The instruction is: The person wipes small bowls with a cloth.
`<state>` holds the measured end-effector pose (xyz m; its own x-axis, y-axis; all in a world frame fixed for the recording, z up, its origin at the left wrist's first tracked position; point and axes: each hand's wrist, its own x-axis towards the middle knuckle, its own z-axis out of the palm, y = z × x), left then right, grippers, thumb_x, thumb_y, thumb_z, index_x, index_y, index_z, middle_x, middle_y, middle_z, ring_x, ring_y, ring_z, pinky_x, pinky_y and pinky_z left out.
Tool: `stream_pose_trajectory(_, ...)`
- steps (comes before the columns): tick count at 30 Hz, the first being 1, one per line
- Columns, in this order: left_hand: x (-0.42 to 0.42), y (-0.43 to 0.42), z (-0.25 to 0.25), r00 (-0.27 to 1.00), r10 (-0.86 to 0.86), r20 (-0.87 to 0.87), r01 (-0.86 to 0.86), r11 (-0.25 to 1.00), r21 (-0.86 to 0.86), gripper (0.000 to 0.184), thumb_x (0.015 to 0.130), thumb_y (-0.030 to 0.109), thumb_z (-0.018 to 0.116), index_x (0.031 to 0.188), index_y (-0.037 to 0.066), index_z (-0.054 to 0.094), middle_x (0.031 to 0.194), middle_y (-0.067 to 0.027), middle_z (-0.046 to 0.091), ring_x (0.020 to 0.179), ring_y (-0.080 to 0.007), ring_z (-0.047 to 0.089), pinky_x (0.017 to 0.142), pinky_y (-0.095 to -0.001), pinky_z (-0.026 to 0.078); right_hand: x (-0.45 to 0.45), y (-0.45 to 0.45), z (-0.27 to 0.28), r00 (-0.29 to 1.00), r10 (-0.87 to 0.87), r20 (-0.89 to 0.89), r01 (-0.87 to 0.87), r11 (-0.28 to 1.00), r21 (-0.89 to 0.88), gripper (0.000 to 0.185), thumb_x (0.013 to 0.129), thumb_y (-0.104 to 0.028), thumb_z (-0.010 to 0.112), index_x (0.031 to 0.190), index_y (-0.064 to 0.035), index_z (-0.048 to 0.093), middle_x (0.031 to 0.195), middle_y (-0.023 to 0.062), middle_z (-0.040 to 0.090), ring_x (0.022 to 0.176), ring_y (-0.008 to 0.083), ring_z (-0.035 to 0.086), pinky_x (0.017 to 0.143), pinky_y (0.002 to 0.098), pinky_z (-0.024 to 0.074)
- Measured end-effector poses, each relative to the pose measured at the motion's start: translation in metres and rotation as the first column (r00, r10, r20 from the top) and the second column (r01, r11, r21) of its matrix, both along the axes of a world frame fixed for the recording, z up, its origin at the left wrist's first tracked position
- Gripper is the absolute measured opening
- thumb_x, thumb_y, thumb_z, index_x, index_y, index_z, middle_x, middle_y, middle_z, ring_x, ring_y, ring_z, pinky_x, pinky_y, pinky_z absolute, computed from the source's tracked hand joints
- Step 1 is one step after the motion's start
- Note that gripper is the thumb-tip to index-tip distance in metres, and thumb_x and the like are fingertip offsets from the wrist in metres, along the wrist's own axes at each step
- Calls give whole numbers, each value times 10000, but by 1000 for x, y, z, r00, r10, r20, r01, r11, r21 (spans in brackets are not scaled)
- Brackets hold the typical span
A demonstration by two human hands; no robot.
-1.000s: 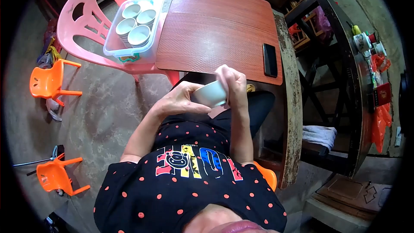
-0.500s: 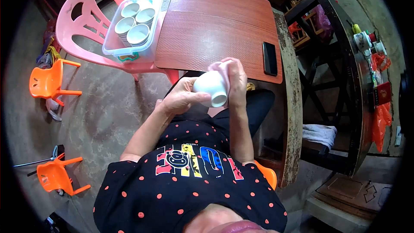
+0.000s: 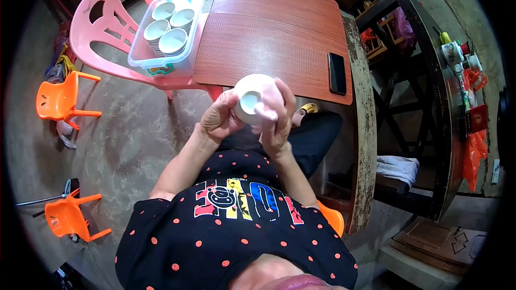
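Note:
A white bowl (image 3: 243,84) is held up over my lap by the front edge of the table, its round foot ring turned toward me. My left hand (image 3: 219,116) grips its left side, fingers closed round the wall. On the other side my right hand (image 3: 278,129) presses a pale pink cloth (image 3: 271,98) against the bowl near the foot. Part of the cloth is hidden by my right fingers.
Stacks of white bowls (image 3: 173,41) stand in a clear plastic box (image 3: 196,21) on a pink chair (image 3: 80,27). A phone (image 3: 337,73) lies on the red-brown table (image 3: 269,37). Orange stools (image 3: 56,99) stand left; a worn bench (image 3: 365,129) runs along the right.
The bowl has turned so its foot faces me more directly, and it has shifted slightly left and up. My right hand and the cloth have moved from the bowl's far side toward its base.

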<state>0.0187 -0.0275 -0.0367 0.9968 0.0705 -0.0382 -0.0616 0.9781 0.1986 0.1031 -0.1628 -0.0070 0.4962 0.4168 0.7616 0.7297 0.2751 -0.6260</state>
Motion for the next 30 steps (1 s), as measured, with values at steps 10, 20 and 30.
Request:
stream_pose_trajectory(10, -4, -8, 40, 992, 113, 51, -123, 833, 539, 402, 730, 54, 739, 1090, -42, 587, 993, -98, 658, 879, -143, 634, 822, -271, 511, 14, 13, 31, 747, 183, -639, -140, 983, 119, 286, 925, -249, 499, 1066, -12, 576, 976, 96, 614, 878, 190, 613, 787, 302, 492)
stream_pose_trajectory(20, -6, -17, 45, 998, 62, -11, -18, 448, 894, 320, 721, 58, 759, 1008, -13, 638, 916, -19, 660, 812, -65, 597, 752, -221, 486, 29, -3, 81, 985, 114, -126, -165, 813, -558, 231, 806, -230, 599, 877, -17, 653, 791, 89, 617, 738, 157, 611, 665, 315, 478)
stream_pose_trajectory(30, -6, -3, 59, 989, -80, -126, 149, 438, 886, 357, 711, 77, 775, 1022, -21, 632, 894, -11, 649, 815, -76, 589, 754, -228, 477, 30, -3, 43, 427, 92, -899, -310, 949, -51, 307, 923, -310, 509, 900, -26, 622, 742, 24, 604, 598, 110, 581, 558, 272, 495)
